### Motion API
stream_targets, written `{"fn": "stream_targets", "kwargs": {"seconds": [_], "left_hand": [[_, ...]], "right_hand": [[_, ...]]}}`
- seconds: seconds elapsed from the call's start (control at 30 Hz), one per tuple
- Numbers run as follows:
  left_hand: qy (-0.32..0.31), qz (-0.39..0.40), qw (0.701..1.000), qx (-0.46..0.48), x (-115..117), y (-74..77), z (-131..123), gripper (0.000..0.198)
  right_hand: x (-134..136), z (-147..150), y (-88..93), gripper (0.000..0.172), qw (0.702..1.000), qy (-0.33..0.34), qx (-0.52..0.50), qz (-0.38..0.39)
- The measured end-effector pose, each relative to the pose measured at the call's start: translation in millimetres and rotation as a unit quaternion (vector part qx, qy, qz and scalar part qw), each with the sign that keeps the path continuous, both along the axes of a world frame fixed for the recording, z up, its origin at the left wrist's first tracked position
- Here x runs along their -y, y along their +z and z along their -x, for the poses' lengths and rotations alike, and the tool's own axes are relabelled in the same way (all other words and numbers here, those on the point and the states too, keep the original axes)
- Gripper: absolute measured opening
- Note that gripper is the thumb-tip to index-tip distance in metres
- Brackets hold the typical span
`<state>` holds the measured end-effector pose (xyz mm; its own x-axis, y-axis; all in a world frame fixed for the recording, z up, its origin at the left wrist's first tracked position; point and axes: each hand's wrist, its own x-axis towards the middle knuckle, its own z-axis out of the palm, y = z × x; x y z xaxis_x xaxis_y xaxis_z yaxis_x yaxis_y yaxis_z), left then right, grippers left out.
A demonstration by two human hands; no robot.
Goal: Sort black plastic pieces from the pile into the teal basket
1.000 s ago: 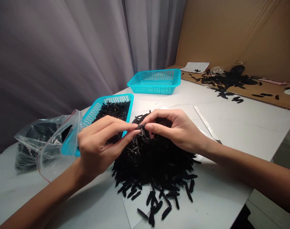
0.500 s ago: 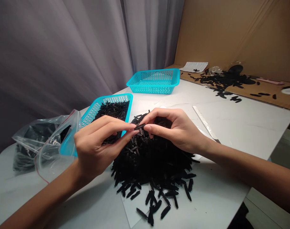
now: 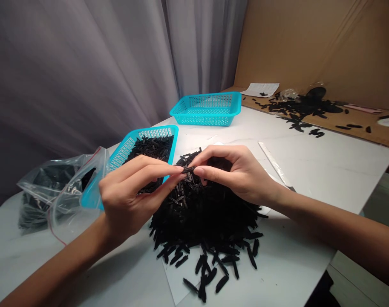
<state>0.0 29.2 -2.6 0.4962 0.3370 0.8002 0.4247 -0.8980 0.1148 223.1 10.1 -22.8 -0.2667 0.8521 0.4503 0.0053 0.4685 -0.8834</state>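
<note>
A big heap of small black plastic strips [image 3: 207,217] lies on the white table [image 3: 325,170] in front of me. Above its top, my left hand [image 3: 130,196] and my right hand [image 3: 235,172] meet fingertip to fingertip. Both pinch the same small black strip [image 3: 188,169], one end in each hand. Left of the heap, a turquoise basket [image 3: 124,151] holds more of these black strips.
A second, empty turquoise basket [image 3: 207,108] stands farther back. An open zip bag [image 3: 56,187] with black pieces lies at the left. More black strips [image 3: 296,111] are scattered on a brown board at the back right, by a paper sheet [image 3: 260,89]. Grey curtain behind.
Hardly anything differs: both hands keep pinching the strip above the heap, with only a slight shift of view to the right early on.
</note>
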Motion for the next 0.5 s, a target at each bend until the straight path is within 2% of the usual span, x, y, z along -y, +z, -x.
{"fn": "stream_targets", "kwargs": {"seconds": [0.5], "left_hand": [[0.000,-0.013,1.000,0.001,-2.1,-0.9,1.3,0.018]], "right_hand": [[-0.8,0.7,-2.4,0.010,1.000,0.006,-0.010,-0.004]]}}
